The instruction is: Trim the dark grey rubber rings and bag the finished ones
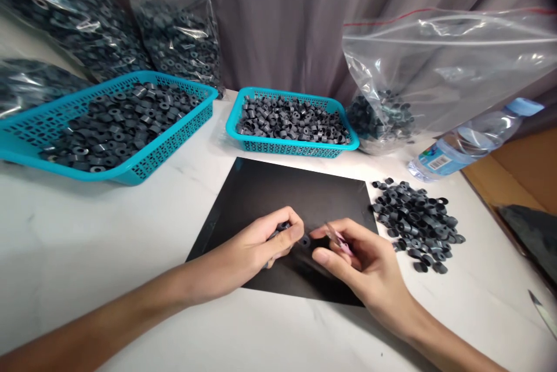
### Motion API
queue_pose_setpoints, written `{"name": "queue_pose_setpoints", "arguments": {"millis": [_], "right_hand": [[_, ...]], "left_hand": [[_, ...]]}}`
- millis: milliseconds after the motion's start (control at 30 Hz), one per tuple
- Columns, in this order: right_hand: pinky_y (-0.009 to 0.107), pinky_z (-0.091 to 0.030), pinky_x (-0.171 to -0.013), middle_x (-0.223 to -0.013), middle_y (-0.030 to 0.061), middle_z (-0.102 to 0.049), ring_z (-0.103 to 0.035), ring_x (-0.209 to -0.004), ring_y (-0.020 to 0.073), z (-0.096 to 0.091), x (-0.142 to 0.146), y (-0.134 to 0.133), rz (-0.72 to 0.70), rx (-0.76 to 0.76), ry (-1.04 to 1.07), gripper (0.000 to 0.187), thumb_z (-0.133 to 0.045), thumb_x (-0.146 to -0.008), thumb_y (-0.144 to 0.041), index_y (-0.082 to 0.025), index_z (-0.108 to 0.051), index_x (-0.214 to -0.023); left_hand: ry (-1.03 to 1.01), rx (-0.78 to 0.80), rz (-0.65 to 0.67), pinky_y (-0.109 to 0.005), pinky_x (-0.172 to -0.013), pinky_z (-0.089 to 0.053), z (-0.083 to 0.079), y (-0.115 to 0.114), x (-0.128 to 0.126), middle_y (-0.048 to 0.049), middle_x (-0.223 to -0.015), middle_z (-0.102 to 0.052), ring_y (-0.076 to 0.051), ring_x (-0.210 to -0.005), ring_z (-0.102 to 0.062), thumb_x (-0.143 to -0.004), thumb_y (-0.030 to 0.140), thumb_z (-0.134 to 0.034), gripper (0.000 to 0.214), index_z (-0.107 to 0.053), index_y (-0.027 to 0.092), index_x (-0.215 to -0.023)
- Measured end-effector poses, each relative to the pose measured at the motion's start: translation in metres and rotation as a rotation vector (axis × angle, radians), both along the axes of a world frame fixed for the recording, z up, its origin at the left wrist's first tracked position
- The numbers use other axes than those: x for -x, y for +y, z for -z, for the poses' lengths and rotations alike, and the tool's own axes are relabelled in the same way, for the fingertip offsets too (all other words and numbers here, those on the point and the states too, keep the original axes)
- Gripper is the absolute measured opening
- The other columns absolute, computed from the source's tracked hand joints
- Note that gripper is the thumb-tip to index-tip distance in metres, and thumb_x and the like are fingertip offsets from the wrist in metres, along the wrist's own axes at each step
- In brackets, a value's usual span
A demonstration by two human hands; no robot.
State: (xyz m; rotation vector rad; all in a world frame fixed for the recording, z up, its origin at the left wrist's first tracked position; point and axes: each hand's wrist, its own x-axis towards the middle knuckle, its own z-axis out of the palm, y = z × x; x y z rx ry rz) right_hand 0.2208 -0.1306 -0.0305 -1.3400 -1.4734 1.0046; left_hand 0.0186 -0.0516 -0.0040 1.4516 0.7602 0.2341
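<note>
My left hand point(265, 242) rests on a black mat point(270, 192), its fingers curled around small dark grey rings point(282, 227). My right hand point(357, 256) pinches a thin pink tool point(338, 238) just beside it. A single grey ring point(305, 240) lies on the mat between the two hands. A loose pile of the same grey rings point(415, 218) sits on the white table to the right of the mat.
Two teal baskets of grey rings stand behind the mat, a large one point(130, 172) at left and a small one point(256, 143) in the middle. Clear bags point(435, 64) of rings line the back. A water bottle point(470, 143) lies at right. A blade tip point(542, 309) shows near the right edge.
</note>
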Motion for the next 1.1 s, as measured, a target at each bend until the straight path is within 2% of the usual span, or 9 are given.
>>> {"name": "queue_pose_setpoints", "arguments": {"millis": [167,333,433,533,667,833,933,1100], "right_hand": [[0.021,-0.036,-0.052,-0.073,-0.0006,-0.059,-0.045,-0.061,0.0102,0.004,0.003,-0.001,-0.014,0.075,0.066,0.018,-0.069,-0.09,-0.037,-0.019,-0.069,-0.089],[0.022,-0.036,-0.054,-0.073,-0.0004,-0.059,-0.046,-0.063,0.0108,0.006,0.0,0.0,-0.009,0.105,0.085,0.022,-0.068,-0.09,-0.04,-0.018,-0.069,-0.089],[0.022,-0.036,-0.054,-0.073,-0.0001,-0.058,-0.046,-0.064,0.0116,0.005,0.001,0.001,0.015,0.111,0.091,0.025,-0.068,-0.09,-0.043,-0.017,-0.069,-0.087],[0.022,-0.036,-0.055,-0.073,-0.0005,-0.057,-0.046,-0.065,0.0116,0.004,0.001,0.002,0.024,0.12,0.103,0.026,-0.068,-0.089,-0.043,-0.017,-0.068,-0.086],[0.022,-0.038,-0.057,-0.074,-0.0005,-0.058,-0.047,-0.066,0.0118,0.005,0.001,0.004,0.024,0.124,0.129,0.027,-0.068,-0.089,-0.044,-0.018,-0.068,-0.086],[0.022,-0.039,-0.058,-0.074,-0.0011,-0.058,-0.049,-0.067,0.0118,0.006,0.0,0.005,0.026,0.127,0.137,0.026,-0.069,-0.089,-0.044,-0.018,-0.068,-0.086],[0.021,-0.04,-0.06,-0.075,-0.0014,-0.06,-0.05,-0.068,0.0114,0.006,0.001,0.005,0.02,0.122,0.152,0.024,-0.07,-0.089,-0.042,-0.018,-0.069,-0.086],[0.023,-0.041,-0.06,-0.075,-0.0004,-0.059,-0.05,-0.068,0.0124,0.004,0.001,0.005,-0.002,0.121,0.142,0.026,-0.068,-0.089,-0.043,-0.018,-0.068,-0.085]], "left_hand": [[0.032,-0.054,-0.004,-0.027,-0.063,-0.03,0.002,-0.003,0.0,0.0062,-0.074,-0.039,-0.013,-0.069,-0.035,-0.101,0.052,-0.041,0.03,-0.052,0.025,-0.094],[0.097,-0.084,-0.017,-0.027,-0.064,-0.031,0.003,-0.005,0.0,0.0065,-0.073,-0.038,-0.013,-0.068,-0.035,-0.101,0.055,-0.037,0.033,-0.048,0.025,-0.091],[0.156,-0.185,-0.046,-0.028,-0.067,-0.033,-0.003,-0.006,0.0,0.0061,-0.074,-0.039,-0.014,-0.069,-0.039,-0.102,0.055,-0.032,0.034,-0.044,0.025,-0.091],[0.253,-0.346,0.013,-0.031,-0.077,-0.036,-0.015,-0.006,0.0,0.0037,-0.087,-0.052,-0.016,-0.081,-0.052,-0.104,0.048,-0.029,0.028,-0.044,0.026,-0.096],[0.289,-0.435,0.123,-0.034,-0.085,-0.039,-0.021,-0.006,0.001,-0.0014,-0.113,-0.061,-0.021,-0.099,-0.062,-0.106,0.04,-0.027,0.02,-0.043,0.028,-0.112],[0.3,-0.494,0.12,-0.037,-0.086,-0.044,-0.009,-0.006,0.003,-0.0047,-0.123,-0.063,-0.025,-0.106,-0.067,-0.106,0.04,-0.029,0.029,-0.033,0.031,-0.132],[0.277,-0.616,0.159,-0.037,-0.088,-0.045,0.001,-0.009,0.002,-0.0038,-0.128,-0.062,-0.025,-0.108,-0.067,-0.106,0.041,-0.028,0.028,-0.039,0.032,-0.131],[0.306,-0.803,0.204,-0.038,-0.085,-0.045,0.015,-0.014,0.004,-0.0043,-0.135,-0.058,-0.023,-0.099,-0.067,-0.107,0.036,-0.023,0.035,-0.05,0.031,-0.13]]}}
